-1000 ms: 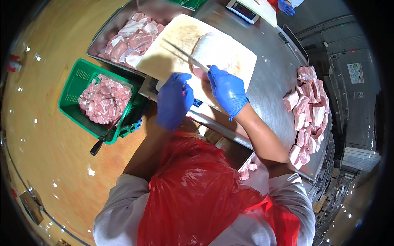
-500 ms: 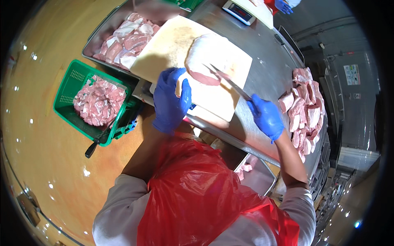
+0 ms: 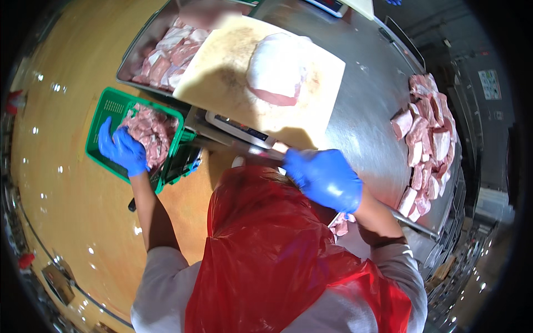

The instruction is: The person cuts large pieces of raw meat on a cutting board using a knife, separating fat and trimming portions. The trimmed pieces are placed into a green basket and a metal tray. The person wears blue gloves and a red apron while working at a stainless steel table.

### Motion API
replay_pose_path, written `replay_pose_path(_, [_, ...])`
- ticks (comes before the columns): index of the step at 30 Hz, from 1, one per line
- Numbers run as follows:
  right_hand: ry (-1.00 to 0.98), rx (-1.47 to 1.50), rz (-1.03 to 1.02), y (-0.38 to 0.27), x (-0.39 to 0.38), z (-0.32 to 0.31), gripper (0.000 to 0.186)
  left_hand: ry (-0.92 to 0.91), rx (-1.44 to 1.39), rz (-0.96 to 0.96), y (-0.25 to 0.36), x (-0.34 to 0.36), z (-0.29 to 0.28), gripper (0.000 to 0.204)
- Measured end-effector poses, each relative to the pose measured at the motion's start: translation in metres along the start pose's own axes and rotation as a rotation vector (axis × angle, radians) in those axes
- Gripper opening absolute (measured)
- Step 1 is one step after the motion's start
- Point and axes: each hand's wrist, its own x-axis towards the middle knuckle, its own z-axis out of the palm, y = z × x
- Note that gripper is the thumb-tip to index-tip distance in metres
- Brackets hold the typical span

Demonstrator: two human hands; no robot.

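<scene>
— Hands? Right hand (image 3: 325,177), blue-gloved, fingers curled shut around a knife handle (image 3: 261,151) at near edge of pale rectangular cutting board (image 3: 222,83).

— Left hand (image 3: 123,149)? Left of board, fingers spread on meat pieces in green plastic basket (image 3: 105,108). Large pork slab (image 3: 277,69) lying on board.

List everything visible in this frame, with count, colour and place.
cutting board: one, pale tan, on the steel table.
slab of meat: one, pink and white, on the board.
steel table: one, grey, upper right.
metal tray: one, holding pink meat pieces, left of the board.
cut meat pieces: many, pink, along the table's right edge.
green basket: one, with pink meat, on the floor at left.
red apron: one, worn.
left hand: blue glove, in the basket.
right hand: blue glove, at the table's near edge.
</scene>
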Motion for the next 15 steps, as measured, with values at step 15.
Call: replay_pose_path(15, [0.713,0.642,0.55,0.082,-0.011,-0.019,0.026,-0.993,-0.301,-0.072,0.331,0.105,0.087,0.105])
